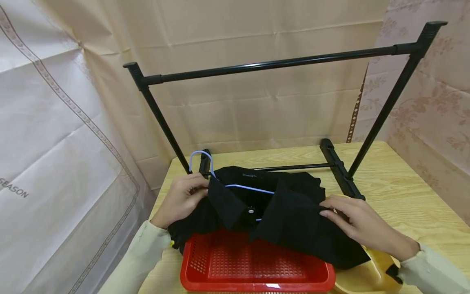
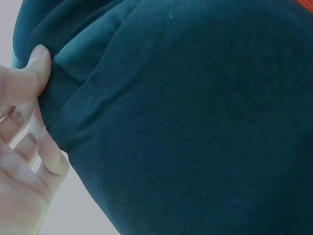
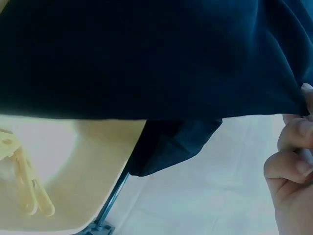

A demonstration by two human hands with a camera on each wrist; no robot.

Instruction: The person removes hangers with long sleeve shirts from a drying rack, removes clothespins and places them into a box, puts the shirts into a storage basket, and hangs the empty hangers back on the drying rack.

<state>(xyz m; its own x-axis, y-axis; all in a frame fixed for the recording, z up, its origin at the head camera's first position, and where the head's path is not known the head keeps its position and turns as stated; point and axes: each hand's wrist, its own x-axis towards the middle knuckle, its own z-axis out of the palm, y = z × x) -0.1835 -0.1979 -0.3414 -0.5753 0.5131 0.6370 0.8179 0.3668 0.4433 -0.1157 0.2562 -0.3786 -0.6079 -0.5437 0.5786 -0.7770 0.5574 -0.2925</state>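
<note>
A black collared shirt [image 1: 293, 216] is spread between the two hands above a red basket. Inside its collar runs a blue hanger [image 1: 249, 187], whose hook curves up at the shirt's left shoulder. The left hand [image 1: 185, 200] pinches the cloth beside the collar, just below the hook; in the left wrist view its thumb presses the dark fabric [image 2: 171, 117]. The right hand [image 1: 358, 222] pinches the other shoulder between thumb and fingers. In the right wrist view the shirt's lower edge hangs straight from those fingertips, beside a yellow basin.
The red basket [image 1: 257, 286] stands at the table's front, with the yellow basin [image 1: 367, 277] to its right, holding yellow clothespins [image 3: 29, 186]. Behind the shirt rises a black clothes rack [image 1: 279, 64] on the wooden table [image 1: 415, 196]. Curtains hang behind and at both sides.
</note>
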